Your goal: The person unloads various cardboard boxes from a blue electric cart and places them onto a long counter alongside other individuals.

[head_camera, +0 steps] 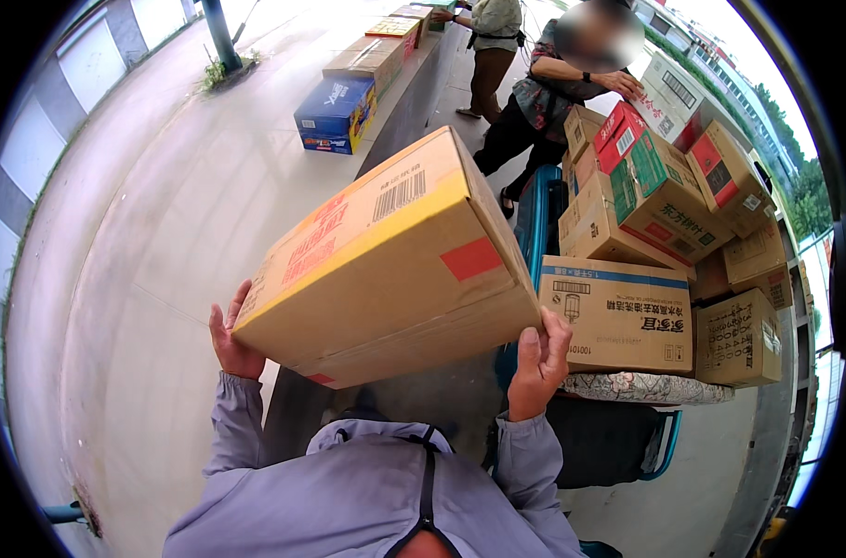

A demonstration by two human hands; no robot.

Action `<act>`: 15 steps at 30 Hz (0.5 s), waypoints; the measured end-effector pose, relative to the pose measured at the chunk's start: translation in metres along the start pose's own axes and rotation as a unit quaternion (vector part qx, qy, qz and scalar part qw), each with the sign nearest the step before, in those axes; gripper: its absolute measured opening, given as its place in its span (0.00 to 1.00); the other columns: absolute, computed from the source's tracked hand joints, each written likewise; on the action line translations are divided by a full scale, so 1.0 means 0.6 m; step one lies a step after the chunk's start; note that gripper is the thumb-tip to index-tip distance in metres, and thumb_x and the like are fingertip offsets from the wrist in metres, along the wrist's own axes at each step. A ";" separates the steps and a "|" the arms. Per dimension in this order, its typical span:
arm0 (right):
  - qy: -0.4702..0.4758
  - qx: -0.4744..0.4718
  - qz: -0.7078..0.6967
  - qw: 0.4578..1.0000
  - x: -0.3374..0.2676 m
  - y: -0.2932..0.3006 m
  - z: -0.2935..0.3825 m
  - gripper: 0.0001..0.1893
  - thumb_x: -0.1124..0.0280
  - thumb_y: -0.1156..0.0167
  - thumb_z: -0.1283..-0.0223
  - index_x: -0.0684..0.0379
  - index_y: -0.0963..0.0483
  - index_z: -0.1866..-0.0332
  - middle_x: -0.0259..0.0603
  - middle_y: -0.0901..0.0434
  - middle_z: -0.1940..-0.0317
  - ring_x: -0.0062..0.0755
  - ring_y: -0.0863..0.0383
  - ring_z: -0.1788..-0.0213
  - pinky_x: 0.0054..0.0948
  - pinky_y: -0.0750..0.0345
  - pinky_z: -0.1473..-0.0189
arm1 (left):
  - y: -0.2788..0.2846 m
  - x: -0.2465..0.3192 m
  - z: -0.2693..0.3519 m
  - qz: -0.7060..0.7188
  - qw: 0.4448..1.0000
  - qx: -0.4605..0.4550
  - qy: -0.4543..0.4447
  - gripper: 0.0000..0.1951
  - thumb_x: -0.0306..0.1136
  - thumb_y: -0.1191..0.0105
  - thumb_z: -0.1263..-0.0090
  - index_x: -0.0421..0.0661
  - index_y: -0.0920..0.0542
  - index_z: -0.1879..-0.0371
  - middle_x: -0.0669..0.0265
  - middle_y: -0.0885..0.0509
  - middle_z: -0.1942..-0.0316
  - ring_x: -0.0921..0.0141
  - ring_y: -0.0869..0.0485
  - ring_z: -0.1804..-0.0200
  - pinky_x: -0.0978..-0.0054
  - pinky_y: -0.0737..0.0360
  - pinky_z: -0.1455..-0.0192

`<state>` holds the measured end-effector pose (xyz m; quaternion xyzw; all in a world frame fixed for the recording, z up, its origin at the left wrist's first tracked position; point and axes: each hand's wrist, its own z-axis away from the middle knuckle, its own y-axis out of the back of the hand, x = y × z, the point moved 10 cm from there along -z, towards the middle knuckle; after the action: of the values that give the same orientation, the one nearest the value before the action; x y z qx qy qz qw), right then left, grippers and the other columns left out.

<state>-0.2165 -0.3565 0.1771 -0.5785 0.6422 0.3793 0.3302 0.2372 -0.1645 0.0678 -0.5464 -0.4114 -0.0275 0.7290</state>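
A large cardboard carton (388, 286) with yellow edging, red patches and a barcode is held up in front of my chest, tilted. My left hand (238, 338) grips its left end, fingers along the side. At the lower right corner, my right hand (541, 359) has its thumb on the near face; some of its fingers are hidden behind the box. Just right of that hand stands a brown carton with a blue stripe (615, 314), on a flower-patterned pad (646, 388).
Several cartons (674, 192) are piled on a teal-framed cart (547, 209) at the right. One person (552, 97) touches a white carton (674, 97) there. Another person (496, 42) stands farther back. Along a low ledge (416, 91) sit a blue box (336, 111) and more cartons. A green post (221, 35) rises behind.
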 end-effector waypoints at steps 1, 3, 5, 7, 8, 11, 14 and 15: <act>0.004 -0.012 0.003 1.000 0.006 -0.042 0.000 0.18 0.73 0.38 0.26 0.68 0.24 0.35 0.46 0.27 0.39 0.32 0.21 0.43 0.30 0.22 0.42 | 0.026 0.028 -0.001 -0.010 1.000 0.010 -0.001 0.42 0.66 0.58 0.19 0.40 0.37 0.21 0.56 0.29 0.24 0.60 0.29 0.24 0.58 0.33 0.21; -0.008 -0.044 0.005 0.999 0.009 -0.135 0.005 0.18 0.72 0.37 0.26 0.67 0.23 0.36 0.44 0.25 0.43 0.29 0.21 0.49 0.28 0.20 0.47 | 0.088 0.085 0.004 -0.043 0.998 0.050 -0.016 0.41 0.64 0.57 0.19 0.40 0.39 0.20 0.56 0.29 0.24 0.61 0.29 0.24 0.59 0.31 0.23; -0.044 -0.092 0.017 0.995 0.024 -0.228 0.006 0.18 0.71 0.36 0.28 0.66 0.22 0.37 0.41 0.25 0.46 0.26 0.21 0.55 0.26 0.20 0.52 | 0.149 0.136 0.020 -0.115 0.989 0.092 -0.035 0.40 0.62 0.55 0.18 0.41 0.39 0.20 0.58 0.29 0.25 0.63 0.28 0.25 0.61 0.30 0.24; -0.073 -0.119 -0.004 0.990 0.061 -0.323 0.014 0.17 0.71 0.35 0.29 0.65 0.21 0.39 0.40 0.26 0.50 0.25 0.22 0.59 0.26 0.21 0.54 | 0.206 0.186 0.034 -0.225 0.963 0.129 -0.066 0.39 0.59 0.52 0.18 0.42 0.39 0.20 0.59 0.28 0.26 0.64 0.28 0.26 0.62 0.29 0.24; -0.077 -0.132 0.004 0.988 0.082 -0.366 0.015 0.17 0.69 0.35 0.30 0.64 0.21 0.40 0.40 0.26 0.51 0.26 0.23 0.59 0.28 0.21 0.53 | 0.214 0.200 0.043 -0.221 0.962 0.147 -0.066 0.34 0.54 0.49 0.19 0.42 0.33 0.24 0.62 0.24 0.30 0.67 0.26 0.29 0.65 0.27 0.27; -0.138 -0.182 -0.021 0.973 0.129 -0.502 0.033 0.17 0.67 0.35 0.30 0.63 0.20 0.40 0.42 0.24 0.51 0.29 0.21 0.58 0.30 0.20 0.52 | 0.287 0.240 0.074 -0.245 0.949 0.193 -0.049 0.30 0.52 0.46 0.20 0.42 0.26 0.29 0.63 0.21 0.35 0.68 0.23 0.32 0.66 0.26 0.29; -0.163 -0.250 -0.010 0.954 0.141 -0.615 0.045 0.21 0.65 0.33 0.31 0.65 0.22 0.37 0.45 0.22 0.46 0.33 0.18 0.52 0.33 0.19 0.46 | 0.338 0.260 0.116 -0.225 0.927 0.293 -0.065 0.26 0.50 0.44 0.21 0.43 0.21 0.35 0.65 0.18 0.40 0.70 0.22 0.36 0.68 0.23 0.32; -0.172 -0.284 -0.004 0.943 0.146 -0.651 0.056 0.23 0.65 0.34 0.30 0.65 0.24 0.35 0.45 0.21 0.43 0.31 0.18 0.49 0.33 0.19 0.44 | 0.352 0.264 0.130 -0.225 0.921 0.311 -0.063 0.27 0.51 0.43 0.22 0.44 0.23 0.34 0.65 0.18 0.40 0.69 0.21 0.36 0.66 0.22 0.34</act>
<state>0.1614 -0.3873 0.0441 -0.5769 0.4388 0.6382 0.2597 0.4008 0.0489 0.0094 -0.1858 -0.5568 -0.0270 0.8091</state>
